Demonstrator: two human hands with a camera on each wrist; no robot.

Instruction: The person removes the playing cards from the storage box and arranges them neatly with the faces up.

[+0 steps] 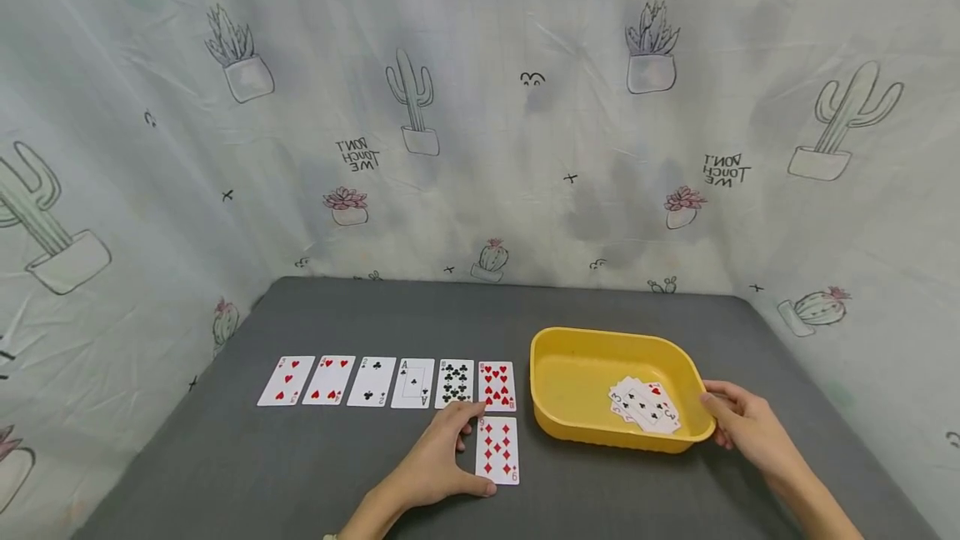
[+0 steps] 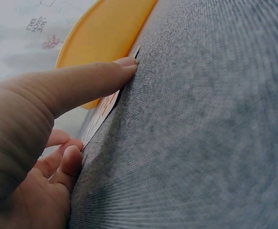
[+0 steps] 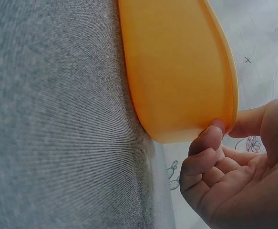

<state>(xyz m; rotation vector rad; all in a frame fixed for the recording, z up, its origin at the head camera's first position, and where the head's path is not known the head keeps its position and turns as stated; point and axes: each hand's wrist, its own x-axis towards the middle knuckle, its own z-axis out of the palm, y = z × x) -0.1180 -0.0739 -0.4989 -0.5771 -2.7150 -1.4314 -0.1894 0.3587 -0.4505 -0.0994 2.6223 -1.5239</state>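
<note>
My left hand [image 1: 431, 461] spans a nine of diamonds [image 1: 497, 450] on the grey table, thumb at its near edge and fingers by its far edge. In the left wrist view, the thumb [image 2: 96, 81] covers part of the card [image 2: 100, 117]. Just beyond lies a heart card [image 1: 497, 386], the right end of a face-up row. At the right, my right hand [image 1: 753, 427] pinches the rim of a yellow plastic tray [image 1: 585, 430], thumb over the edge and fingers outside, as the right wrist view shows. Inside the tray, several loose cards [image 1: 647, 405] overlap, a club card on top.
Leftward the row continues with a club card [image 1: 454, 382], the ace of clubs [image 1: 412, 383], two of clubs [image 1: 372, 382], four of hearts [image 1: 329, 380] and three of hearts [image 1: 287, 381]. A cactus-print curtain [image 1: 480, 123] hangs behind the table [image 1: 420, 311].
</note>
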